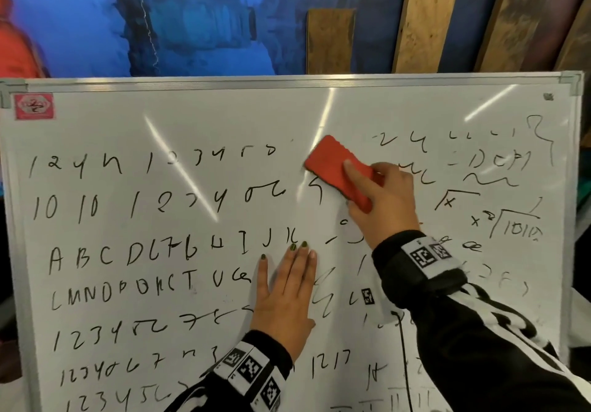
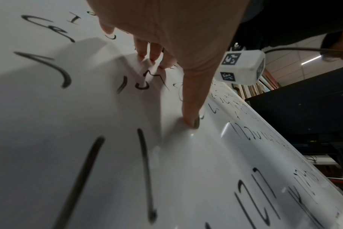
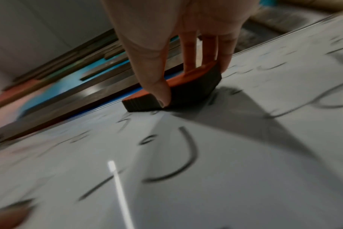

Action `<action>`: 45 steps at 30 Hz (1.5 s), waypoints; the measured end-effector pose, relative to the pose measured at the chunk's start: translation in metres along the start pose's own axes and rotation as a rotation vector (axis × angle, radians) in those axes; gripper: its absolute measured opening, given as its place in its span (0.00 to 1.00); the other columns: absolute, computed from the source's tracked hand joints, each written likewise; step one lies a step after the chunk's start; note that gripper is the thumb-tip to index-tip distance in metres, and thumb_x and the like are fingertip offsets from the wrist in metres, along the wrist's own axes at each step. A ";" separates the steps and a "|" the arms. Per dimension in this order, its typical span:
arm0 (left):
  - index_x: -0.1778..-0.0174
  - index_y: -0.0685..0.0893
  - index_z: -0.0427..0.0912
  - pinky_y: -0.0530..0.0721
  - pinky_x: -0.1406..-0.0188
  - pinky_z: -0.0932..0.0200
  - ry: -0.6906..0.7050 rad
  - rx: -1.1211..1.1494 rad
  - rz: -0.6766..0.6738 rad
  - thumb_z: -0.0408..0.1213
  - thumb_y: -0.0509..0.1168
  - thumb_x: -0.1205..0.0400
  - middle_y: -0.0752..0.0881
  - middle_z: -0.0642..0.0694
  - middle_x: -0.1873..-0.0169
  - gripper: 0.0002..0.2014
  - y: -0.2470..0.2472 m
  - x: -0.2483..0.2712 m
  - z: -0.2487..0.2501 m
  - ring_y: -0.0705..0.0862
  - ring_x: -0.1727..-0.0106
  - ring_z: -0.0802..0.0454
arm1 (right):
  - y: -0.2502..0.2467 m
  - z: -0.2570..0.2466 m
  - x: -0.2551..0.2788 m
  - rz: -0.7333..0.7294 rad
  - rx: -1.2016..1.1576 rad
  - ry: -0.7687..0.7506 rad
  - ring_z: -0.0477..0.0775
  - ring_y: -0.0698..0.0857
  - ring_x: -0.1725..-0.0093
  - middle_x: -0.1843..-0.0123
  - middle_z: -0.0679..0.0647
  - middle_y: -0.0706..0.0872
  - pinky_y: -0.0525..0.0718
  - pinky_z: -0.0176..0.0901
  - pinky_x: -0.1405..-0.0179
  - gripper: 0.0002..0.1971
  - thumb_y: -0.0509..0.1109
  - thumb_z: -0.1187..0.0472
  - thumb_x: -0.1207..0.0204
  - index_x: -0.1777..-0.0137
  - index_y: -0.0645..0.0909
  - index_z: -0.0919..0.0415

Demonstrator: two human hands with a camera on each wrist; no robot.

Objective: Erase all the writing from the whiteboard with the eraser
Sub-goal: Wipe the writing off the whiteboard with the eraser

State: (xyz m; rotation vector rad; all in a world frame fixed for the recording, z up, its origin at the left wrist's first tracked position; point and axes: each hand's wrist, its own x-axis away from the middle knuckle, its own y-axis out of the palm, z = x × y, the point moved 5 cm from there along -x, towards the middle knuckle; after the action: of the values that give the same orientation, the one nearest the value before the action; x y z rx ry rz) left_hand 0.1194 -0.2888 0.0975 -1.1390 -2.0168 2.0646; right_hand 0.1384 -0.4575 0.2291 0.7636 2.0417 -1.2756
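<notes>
A large whiteboard (image 1: 192,117) with an aluminium frame fills the head view, covered in black handwritten numbers and letters (image 1: 96,255). My right hand (image 1: 380,197) grips a red eraser (image 1: 332,162) with a dark felt underside (image 3: 178,94) and presses it flat on the upper middle of the board. Thumb and fingers (image 3: 157,86) pinch its two sides. Writing around the eraser is smeared and partly wiped. My left hand (image 1: 284,287) lies flat on the board's middle, fingers straight, and its fingertips (image 2: 192,122) press the surface.
A pink sticker (image 1: 34,106) sits in the board's top left corner. Behind the board stand wooden planks (image 1: 425,18) and a blue painted wall (image 1: 198,21). A black cable (image 1: 403,357) runs down from my right wrist. Dark furniture (image 2: 303,111) lies past the board's edge.
</notes>
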 end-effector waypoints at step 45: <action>0.20 0.60 0.47 0.52 0.28 0.32 -0.037 -0.009 -0.195 0.56 0.82 0.50 0.61 0.39 0.21 0.62 0.012 0.110 -0.096 0.59 0.21 0.39 | 0.054 -0.098 -0.003 -0.024 -0.036 -0.089 0.66 0.70 0.39 0.37 0.62 0.76 0.72 0.57 0.37 0.29 0.74 0.68 0.33 0.33 0.80 0.45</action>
State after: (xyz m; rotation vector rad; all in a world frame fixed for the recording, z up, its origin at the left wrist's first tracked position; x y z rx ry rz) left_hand 0.0940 -0.1535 0.0471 -0.8714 -2.0634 1.9975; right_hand 0.1616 -0.3476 0.2354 0.6566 2.0027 -1.2598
